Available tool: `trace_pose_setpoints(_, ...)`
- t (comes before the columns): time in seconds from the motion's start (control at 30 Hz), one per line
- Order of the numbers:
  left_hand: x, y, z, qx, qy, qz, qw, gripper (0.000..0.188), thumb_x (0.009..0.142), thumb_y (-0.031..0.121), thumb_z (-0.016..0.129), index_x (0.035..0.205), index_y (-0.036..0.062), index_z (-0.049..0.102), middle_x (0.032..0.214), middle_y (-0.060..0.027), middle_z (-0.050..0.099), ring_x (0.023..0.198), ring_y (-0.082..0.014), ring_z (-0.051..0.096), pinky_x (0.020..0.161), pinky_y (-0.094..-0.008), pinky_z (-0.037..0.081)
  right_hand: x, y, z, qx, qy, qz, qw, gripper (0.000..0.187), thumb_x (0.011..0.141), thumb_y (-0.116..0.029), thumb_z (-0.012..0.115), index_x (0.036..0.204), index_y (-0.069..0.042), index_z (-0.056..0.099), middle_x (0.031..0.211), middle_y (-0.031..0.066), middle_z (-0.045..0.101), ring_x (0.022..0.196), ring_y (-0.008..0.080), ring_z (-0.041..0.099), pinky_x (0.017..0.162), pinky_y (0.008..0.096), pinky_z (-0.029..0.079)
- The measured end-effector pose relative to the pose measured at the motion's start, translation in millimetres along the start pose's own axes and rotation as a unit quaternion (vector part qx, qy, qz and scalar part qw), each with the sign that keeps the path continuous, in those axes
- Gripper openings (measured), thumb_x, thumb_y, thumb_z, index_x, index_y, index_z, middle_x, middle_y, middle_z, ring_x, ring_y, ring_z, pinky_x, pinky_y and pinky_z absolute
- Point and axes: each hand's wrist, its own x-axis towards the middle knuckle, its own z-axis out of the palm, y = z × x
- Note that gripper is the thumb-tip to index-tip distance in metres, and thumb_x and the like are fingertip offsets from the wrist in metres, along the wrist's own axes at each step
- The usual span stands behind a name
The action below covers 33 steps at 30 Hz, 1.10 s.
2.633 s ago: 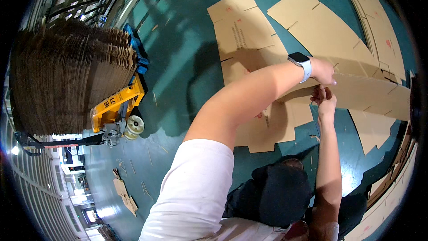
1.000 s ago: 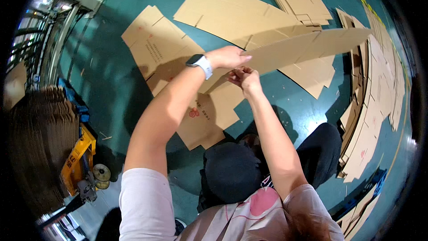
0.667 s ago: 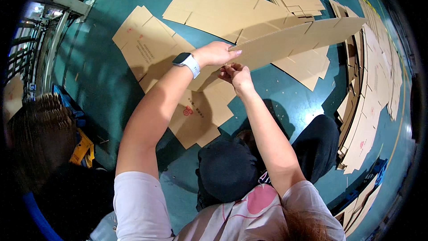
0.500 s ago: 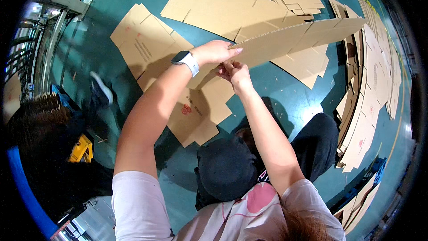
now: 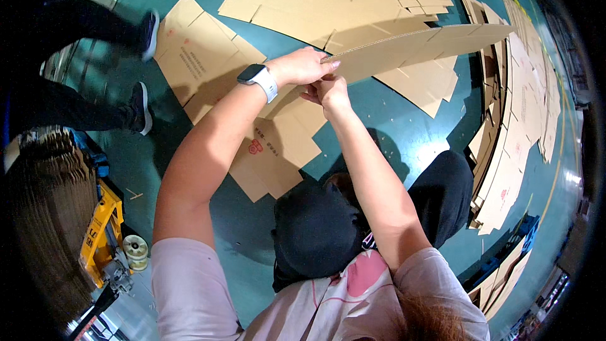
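A flat brown cardboard box blank stands tilted on edge in front of me, its long top edge curving away to the right. My left hand, with a watch on the wrist, is closed over the blank's near left end, thumb on its face. Just below, my right hand has its fingers pinched together against that end; what lies between them is hidden. Under my hands lies another cardboard blank with a red print.
More flat blanks lie on the green floor ahead. Long stacks of blanks stand at right. At left are a brown cardboard stack, a yellow pallet jack and another person's legs.
Another person's legs have stepped further into view at the left. My right hand has moved up slightly, closer against the left one. The held blank stays nearly in place.
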Motion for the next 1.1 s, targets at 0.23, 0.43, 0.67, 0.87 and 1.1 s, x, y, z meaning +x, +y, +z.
trace_pose_setpoints(0.23,-5,13,-3,-0.036,-0.019,-0.006,0.999,0.05,0.092,0.046,0.039,0.103,0.0023,0.06,0.098,-0.0208,0.053,0.09,-0.0331,0.052,0.085,-0.0396,0.043,8,28,17,-0.019,0.142,-0.169,0.975,0.019,0.084,-0.013,0.057,0.086,0.006,0.061,0.075,0.0115,0.065,0.067,0.0187,0.061,0.061,0.0346,0.048)
trace_pose_setpoints(0.43,-2,13,-5,-0.019,-0.017,-0.009,1.0,0.052,0.093,0.045,0.04,0.11,-0.0024,0.055,0.107,-0.0247,0.053,0.099,-0.0368,0.052,0.09,-0.0401,0.041,-1,39,23,-0.116,0.197,-0.268,0.936,0.016,0.079,-0.014,0.06,0.086,0.0,0.058,0.079,0.0162,0.064,0.073,0.0287,0.063,0.069,0.0357,0.048)
trace_pose_setpoints(0.67,8,-1,-6,-0.023,0.004,-0.031,0.999,0.059,0.091,0.048,0.044,0.112,-0.0069,0.054,0.103,-0.0207,0.061,0.095,-0.0301,0.058,0.086,-0.0349,0.044,-3,46,20,-0.246,0.192,-0.486,0.816,0.013,0.075,-0.008,0.062,0.084,-0.002,0.055,0.073,0.0155,0.056,0.066,0.0336,0.057,0.064,0.0379,0.047)
trace_pose_setpoints(0.87,15,2,-11,-0.013,-0.043,-0.004,0.999,0.052,0.091,0.043,0.047,0.111,-0.0038,0.056,0.094,-0.0199,0.064,0.084,-0.0263,0.061,0.078,-0.0361,0.047,-9,89,-73,-0.438,-0.054,-0.235,0.866,0.023,0.089,-0.02,0.053,0.078,0.0,0.055,0.064,0.0128,0.056,0.053,0.0275,0.055,0.054,0.0369,0.046)
trace_pose_setpoints(1.1,-59,-9,-9,0.123,-0.017,-0.008,0.992,0.029,0.09,0.018,0.049,0.109,-0.003,0.055,0.098,-0.0251,0.06,0.093,-0.0406,0.056,0.079,-0.0438,0.047,37,-67,-289,0.312,0.218,-0.151,0.912,0.078,0.087,-0.062,0.036,0.125,0.006,0.033,0.104,0.0218,0.054,0.081,0.0298,0.061,0.071,0.0441,0.053)
